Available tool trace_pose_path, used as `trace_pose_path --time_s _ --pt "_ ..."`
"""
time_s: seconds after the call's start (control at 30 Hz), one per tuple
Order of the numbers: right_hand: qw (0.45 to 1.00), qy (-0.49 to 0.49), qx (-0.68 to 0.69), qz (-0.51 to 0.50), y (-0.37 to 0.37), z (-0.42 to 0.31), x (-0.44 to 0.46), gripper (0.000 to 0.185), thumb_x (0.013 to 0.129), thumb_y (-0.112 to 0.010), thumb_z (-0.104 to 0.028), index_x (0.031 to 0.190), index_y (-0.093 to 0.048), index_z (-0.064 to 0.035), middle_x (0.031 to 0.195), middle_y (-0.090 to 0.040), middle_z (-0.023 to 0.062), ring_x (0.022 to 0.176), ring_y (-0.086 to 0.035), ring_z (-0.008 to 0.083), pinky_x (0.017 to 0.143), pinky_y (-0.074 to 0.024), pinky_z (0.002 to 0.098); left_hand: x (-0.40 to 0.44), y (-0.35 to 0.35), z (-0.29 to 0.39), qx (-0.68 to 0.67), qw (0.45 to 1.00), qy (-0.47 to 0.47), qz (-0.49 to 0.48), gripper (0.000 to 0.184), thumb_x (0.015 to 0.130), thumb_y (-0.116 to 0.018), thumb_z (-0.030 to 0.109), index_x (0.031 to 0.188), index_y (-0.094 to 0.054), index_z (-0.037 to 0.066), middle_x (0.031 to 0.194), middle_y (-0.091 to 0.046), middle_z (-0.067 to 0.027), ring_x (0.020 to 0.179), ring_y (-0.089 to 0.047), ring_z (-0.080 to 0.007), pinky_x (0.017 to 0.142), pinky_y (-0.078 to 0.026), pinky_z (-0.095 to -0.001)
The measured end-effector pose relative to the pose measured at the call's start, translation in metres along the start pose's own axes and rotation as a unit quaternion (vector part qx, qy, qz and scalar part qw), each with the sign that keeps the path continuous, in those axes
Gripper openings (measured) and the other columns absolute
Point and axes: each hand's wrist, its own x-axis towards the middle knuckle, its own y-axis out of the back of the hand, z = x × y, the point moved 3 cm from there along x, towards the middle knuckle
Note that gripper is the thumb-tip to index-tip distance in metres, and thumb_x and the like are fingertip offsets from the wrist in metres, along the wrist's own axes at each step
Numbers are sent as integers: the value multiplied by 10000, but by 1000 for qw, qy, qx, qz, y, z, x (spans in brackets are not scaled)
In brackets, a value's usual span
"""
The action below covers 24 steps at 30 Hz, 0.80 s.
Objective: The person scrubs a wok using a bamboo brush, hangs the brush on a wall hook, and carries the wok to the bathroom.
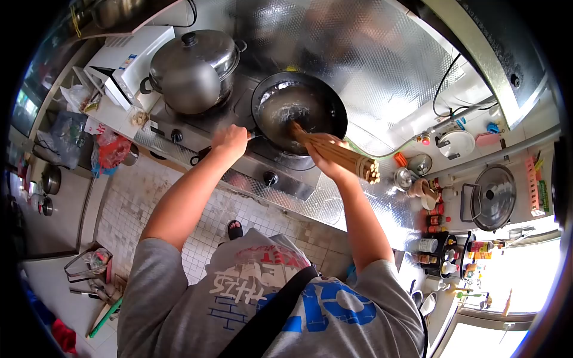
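Observation:
A dark wok (298, 113) with some liquid in it stands on the gas stove (239, 170). My left hand (230, 141) is closed around the wok handle (255, 133), at the wok's near left side. In my right hand (328, 156) is a bundle of thin bamboo strips, a brush (346, 159), gripped around its middle. Its darker tips reach down into the liquid, and its pale butt end points to the right. The fingers of my right hand are partly hidden behind the brush.
Left of the wok stands a large lidded steel pot (194, 71), beside a white microwave (131, 62). Stove knobs (270, 178) line the front edge. To the right are a glass lid (493, 197), seasoning bottles (437, 219) and a pipe (441, 124).

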Motion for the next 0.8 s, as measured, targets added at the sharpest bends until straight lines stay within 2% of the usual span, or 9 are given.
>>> trace_pose_path --time_s 0.1,0.17,0.23,0.37,0.5,0.53,0.67,0.77,0.8 --pt "991 -123 59 3 -16 31 8 252 843 -749 -282 1005 -741 -90 917 -747 101 768 -730 275 718 -594 354 -5 5 1 9 1000 -9 -15 249 950 -603 256 1041 -742 71 1053 -720 -194 1007 -698 -372 846 -566 -468" --pt "999 -26 21 36 -9 48 6 250 851 -741 -301 1009 -748 -109 914 -749 94 765 -732 266 725 -594 351 -7 8 2 24 1000 -16 -10 245 949 -599 244 1038 -742 66 1045 -724 -196 1006 -698 -372 841 -567 -472" --pt "995 -83 -38 -35 5 22 -2 232 849 -743 -290 996 -755 -111 914 -750 88 773 -733 259 735 -593 347 -4 10 2 21 1000 -4 -2 241 946 -599 237 1031 -742 62 1043 -724 -196 1005 -698 -378 841 -567 -474" --pt "994 -84 68 -13 -9 14 12 234 863 -729 -255 1014 -748 -77 973 -750 93 785 -730 271 727 -589 341 -9 12 6 2 1000 -8 -26 237 943 -602 233 1029 -740 61 1065 -717 -197 1026 -692 -381 858 -567 -469" --pt "997 -2 -76 -27 6 21 0 181 831 -740 -197 988 -762 -111 959 -752 71 782 -734 243 687 -596 346 -7 10 4 24 1000 -8 3 268 956 -600 281 1030 -741 65 1055 -720 -199 1018 -694 -373 854 -566 -473" --pt "1000 9 -10 -6 13 6 -2 204 821 -749 -215 1009 -762 -137 933 -752 61 780 -736 221 692 -597 337 -6 10 4 20 1000 -11 -7 283 960 -599 302 1032 -742 69 1057 -720 -198 1013 -695 -374 852 -567 -472" --pt "982 -159 101 -25 -6 19 6 255 831 -752 -227 1029 -739 -68 954 -746 122 776 -729 300 702 -590 346 -9 11 5 5 1000 -5 -22 298 970 -584 311 1045 -738 68 1070 -716 -188 1032 -691 -366 865 -565 -464" --pt "993 16 -107 -36 -6 30 -5 292 843 -751 -274 1057 -739 -77 954 -741 138 789 -735 290 707 -593 354 -8 10 4 25 1000 -9 9 280 969 -582 292 1040 -740 71 1060 -722 -183 1011 -698 -360 844 -568 -469" --pt "1000 1 2 -8 4 10 -4 258 838 -756 -273 1017 -752 -88 952 -742 134 789 -732 293 710 -595 354 -8 10 5 15 1000 -4 4 271 965 -588 283 1054 -740 76 1088 -711 -197 1031 -691 -370 853 -565 -473"
